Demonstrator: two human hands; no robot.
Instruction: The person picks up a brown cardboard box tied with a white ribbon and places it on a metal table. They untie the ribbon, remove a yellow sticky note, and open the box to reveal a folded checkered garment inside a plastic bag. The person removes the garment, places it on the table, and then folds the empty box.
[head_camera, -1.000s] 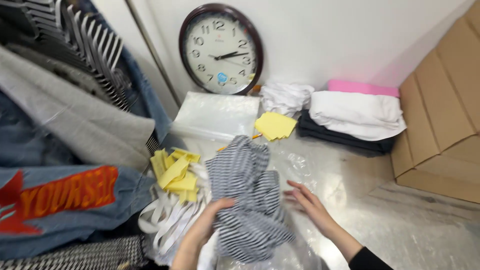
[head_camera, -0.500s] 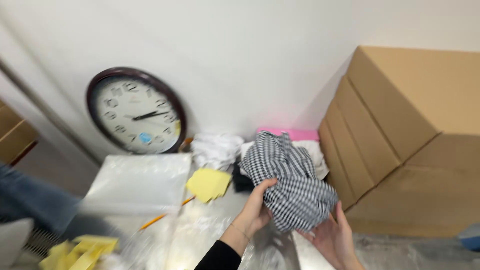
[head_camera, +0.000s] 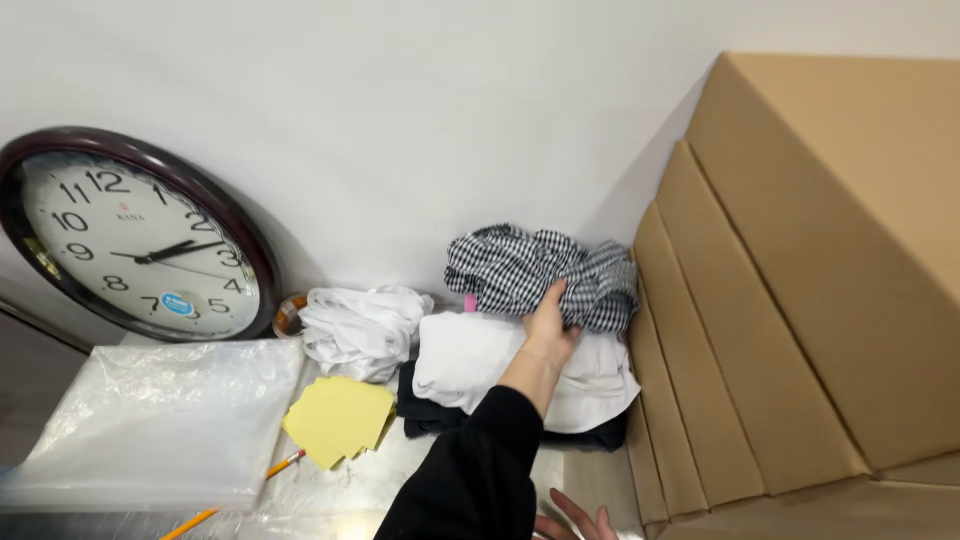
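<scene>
Right of the round clock, brown cardboard boxes are stacked; below it, a clear plastic bag is laid flat.

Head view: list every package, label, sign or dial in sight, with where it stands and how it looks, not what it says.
Cardboard boxes: stacked at right against the wall, plain brown.
Wall clock: leaning on the wall at left, round, dark brown rim, white face.
Round sticker: low on the clock face, blue.
Plastic bag: flat on the table at lower left, clear.
Paper slips: beside the bag, yellow, blank.
</scene>
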